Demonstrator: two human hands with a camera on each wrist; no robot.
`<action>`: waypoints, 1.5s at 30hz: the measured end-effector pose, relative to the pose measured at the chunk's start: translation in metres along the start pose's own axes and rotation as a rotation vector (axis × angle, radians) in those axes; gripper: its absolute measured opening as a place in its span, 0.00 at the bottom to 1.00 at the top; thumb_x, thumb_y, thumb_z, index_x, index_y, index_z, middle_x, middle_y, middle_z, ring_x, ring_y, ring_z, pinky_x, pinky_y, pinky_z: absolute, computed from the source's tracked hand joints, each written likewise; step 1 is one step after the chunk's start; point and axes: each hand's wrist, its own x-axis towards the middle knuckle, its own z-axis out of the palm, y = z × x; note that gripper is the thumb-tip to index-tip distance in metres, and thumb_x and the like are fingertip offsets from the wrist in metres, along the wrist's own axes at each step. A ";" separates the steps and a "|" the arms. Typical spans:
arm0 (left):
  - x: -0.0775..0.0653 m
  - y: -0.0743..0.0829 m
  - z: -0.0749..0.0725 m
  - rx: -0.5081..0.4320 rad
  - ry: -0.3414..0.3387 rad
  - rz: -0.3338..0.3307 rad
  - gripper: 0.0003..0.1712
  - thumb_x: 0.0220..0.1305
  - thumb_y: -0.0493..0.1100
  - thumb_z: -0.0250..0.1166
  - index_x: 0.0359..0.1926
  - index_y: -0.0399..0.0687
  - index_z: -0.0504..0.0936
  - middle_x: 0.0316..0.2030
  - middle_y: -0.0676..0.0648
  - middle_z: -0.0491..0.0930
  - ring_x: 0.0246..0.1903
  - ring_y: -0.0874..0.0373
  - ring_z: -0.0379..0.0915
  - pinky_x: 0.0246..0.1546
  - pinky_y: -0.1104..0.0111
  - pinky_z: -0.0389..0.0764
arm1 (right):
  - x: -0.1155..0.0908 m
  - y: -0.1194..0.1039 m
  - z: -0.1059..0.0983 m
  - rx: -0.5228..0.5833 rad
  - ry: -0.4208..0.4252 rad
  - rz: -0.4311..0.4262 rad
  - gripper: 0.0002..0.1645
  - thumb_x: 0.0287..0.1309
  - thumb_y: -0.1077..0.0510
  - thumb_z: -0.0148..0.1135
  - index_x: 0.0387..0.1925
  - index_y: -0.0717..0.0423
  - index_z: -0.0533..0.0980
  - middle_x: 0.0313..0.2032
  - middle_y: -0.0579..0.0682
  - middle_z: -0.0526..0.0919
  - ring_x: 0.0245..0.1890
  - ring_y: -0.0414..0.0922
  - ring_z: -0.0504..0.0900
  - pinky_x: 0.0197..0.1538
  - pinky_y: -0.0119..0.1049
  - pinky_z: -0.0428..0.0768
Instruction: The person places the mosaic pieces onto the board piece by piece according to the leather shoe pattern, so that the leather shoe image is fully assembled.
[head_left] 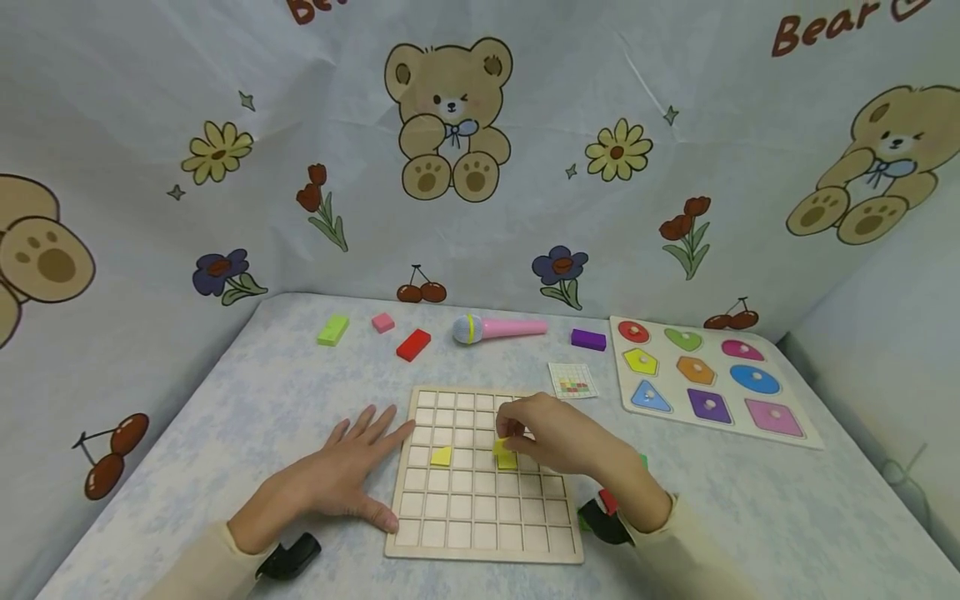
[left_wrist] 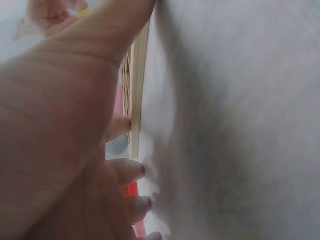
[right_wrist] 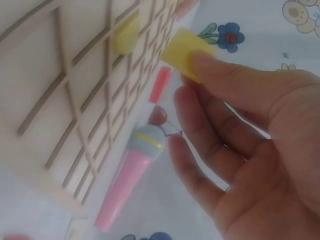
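Observation:
A wooden grid board (head_left: pixel 485 507) lies on the table. My left hand (head_left: pixel 330 479) rests at its left edge, fingers spread, with the thumb and a fingertip at the frame. Over the middle of the grid, my right hand (head_left: pixel 551 429) pinches a small flat yellow tile (right_wrist: pixel 182 52) between thumb and fingers. Just below it in the head view, another yellow piece (head_left: pixel 507 461) sits in the grid. Farther left, a yellow piece with a slanted corner (head_left: pixel 441 456) occupies a cell. The left wrist view shows mostly palm and the board's side edge (left_wrist: pixel 140 85).
Behind the board lie a green block (head_left: pixel 333 330), a pink block (head_left: pixel 383 322), a red block (head_left: pixel 414 345), a toy microphone (head_left: pixel 510 328) and a purple block (head_left: pixel 588 340). A pattern card (head_left: pixel 572 380) and a shape puzzle board (head_left: pixel 667 358) are at right. Pieces beside my right wrist are partly hidden.

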 end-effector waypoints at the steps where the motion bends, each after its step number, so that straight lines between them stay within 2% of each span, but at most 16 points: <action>1: 0.000 0.000 0.000 0.000 -0.001 0.001 0.73 0.39 0.76 0.73 0.80 0.54 0.50 0.79 0.36 0.41 0.77 0.32 0.29 0.68 0.30 0.38 | 0.002 -0.003 0.001 0.000 0.009 -0.001 0.04 0.63 0.59 0.68 0.35 0.46 0.79 0.32 0.35 0.81 0.35 0.32 0.78 0.42 0.31 0.80; 6: 0.000 0.001 0.000 0.002 -0.006 0.008 0.72 0.40 0.76 0.73 0.80 0.54 0.50 0.79 0.36 0.40 0.77 0.31 0.30 0.68 0.29 0.38 | 0.011 -0.014 0.009 0.007 0.034 -0.019 0.05 0.62 0.58 0.69 0.34 0.45 0.79 0.31 0.35 0.81 0.34 0.32 0.77 0.41 0.29 0.78; 12: 0.000 -0.002 0.002 0.029 -0.007 -0.008 0.73 0.40 0.78 0.71 0.80 0.56 0.49 0.80 0.38 0.40 0.78 0.33 0.29 0.69 0.31 0.38 | 0.015 -0.021 0.018 0.018 0.008 -0.027 0.05 0.62 0.59 0.68 0.34 0.46 0.80 0.31 0.35 0.81 0.33 0.31 0.77 0.40 0.28 0.78; 19: 0.001 -0.002 0.002 0.019 -0.004 0.003 0.72 0.41 0.78 0.71 0.80 0.56 0.49 0.80 0.38 0.39 0.78 0.33 0.28 0.69 0.30 0.37 | 0.015 -0.019 0.021 -0.007 -0.006 0.001 0.05 0.62 0.61 0.68 0.33 0.46 0.80 0.29 0.35 0.81 0.31 0.31 0.76 0.38 0.28 0.78; 35: -0.001 -0.002 0.002 0.014 0.012 0.015 0.72 0.41 0.77 0.71 0.80 0.54 0.49 0.80 0.37 0.40 0.77 0.32 0.29 0.68 0.30 0.38 | 0.018 -0.020 0.027 0.027 -0.032 -0.002 0.05 0.62 0.61 0.67 0.34 0.46 0.80 0.29 0.35 0.80 0.31 0.31 0.76 0.40 0.27 0.78; 45: -0.002 -0.002 0.002 0.024 0.020 0.021 0.72 0.41 0.78 0.70 0.80 0.54 0.49 0.79 0.36 0.41 0.77 0.31 0.30 0.68 0.30 0.38 | 0.020 -0.030 0.033 -0.008 -0.025 -0.030 0.07 0.60 0.63 0.67 0.31 0.46 0.80 0.26 0.35 0.78 0.26 0.32 0.72 0.32 0.25 0.74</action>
